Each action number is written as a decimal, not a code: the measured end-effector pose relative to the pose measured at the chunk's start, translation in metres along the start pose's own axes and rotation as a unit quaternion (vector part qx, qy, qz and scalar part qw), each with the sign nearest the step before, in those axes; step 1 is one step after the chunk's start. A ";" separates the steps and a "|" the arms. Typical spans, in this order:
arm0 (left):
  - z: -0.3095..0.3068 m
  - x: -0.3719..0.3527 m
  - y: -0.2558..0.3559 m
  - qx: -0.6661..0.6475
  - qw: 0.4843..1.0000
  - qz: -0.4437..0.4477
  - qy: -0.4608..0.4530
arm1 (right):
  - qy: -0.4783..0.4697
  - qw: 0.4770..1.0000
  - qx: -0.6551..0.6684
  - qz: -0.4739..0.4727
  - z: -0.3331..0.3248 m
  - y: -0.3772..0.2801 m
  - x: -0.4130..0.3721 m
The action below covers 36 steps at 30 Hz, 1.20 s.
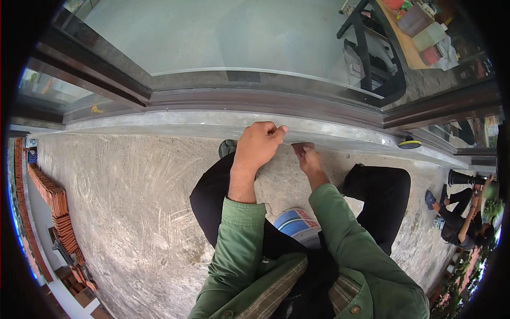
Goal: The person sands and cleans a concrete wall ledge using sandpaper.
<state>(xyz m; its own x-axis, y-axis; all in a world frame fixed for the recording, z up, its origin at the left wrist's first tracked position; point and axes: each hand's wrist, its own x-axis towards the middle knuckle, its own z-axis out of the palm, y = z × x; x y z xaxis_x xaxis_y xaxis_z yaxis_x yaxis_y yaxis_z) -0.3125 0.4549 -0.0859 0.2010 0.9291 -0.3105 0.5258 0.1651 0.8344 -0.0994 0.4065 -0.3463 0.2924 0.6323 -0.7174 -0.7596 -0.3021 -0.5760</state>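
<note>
My left hand is held over the front edge of the grey concrete ledge, below the window frame. Its fingers are curled in, and what they hold, if anything, is hidden. Lower and to the right, my right hand pinches a small reddish-brown sheet that looks like sandpaper. The sheet is close against the ledge's front face. Between my legs stands a bucket with a blue and white label, partly covered by my clothes.
A brown-framed glass window rises behind the ledge. A round black and yellow pad sits on the ledge at right. Stacked orange tiles line the far left of the concrete floor. Another person sits at far right.
</note>
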 end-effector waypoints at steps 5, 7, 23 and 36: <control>0.001 -0.007 0.014 0.016 1.000 0.019 0.004 | 0.011 1.000 0.001 -0.007 0.018 0.018 0.014; 0.020 -0.013 0.019 0.028 0.995 0.089 -0.028 | 0.006 1.000 -0.027 0.011 0.015 0.028 0.029; 0.124 -0.018 0.039 0.048 0.973 0.203 -0.101 | -0.037 0.999 0.012 -0.013 0.012 0.048 0.035; 0.122 -0.019 0.035 0.048 0.976 0.193 -0.091 | -0.025 0.999 -0.046 -0.002 0.040 0.061 0.021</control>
<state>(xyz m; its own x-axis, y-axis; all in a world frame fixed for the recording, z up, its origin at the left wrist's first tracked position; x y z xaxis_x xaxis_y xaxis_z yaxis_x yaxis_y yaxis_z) -0.1972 0.4031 -0.1065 0.5383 0.8403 -0.0638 0.4554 -0.2264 0.8610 -0.1627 0.4298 -0.3810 0.2636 0.6674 -0.6965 -0.7019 -0.3626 -0.6131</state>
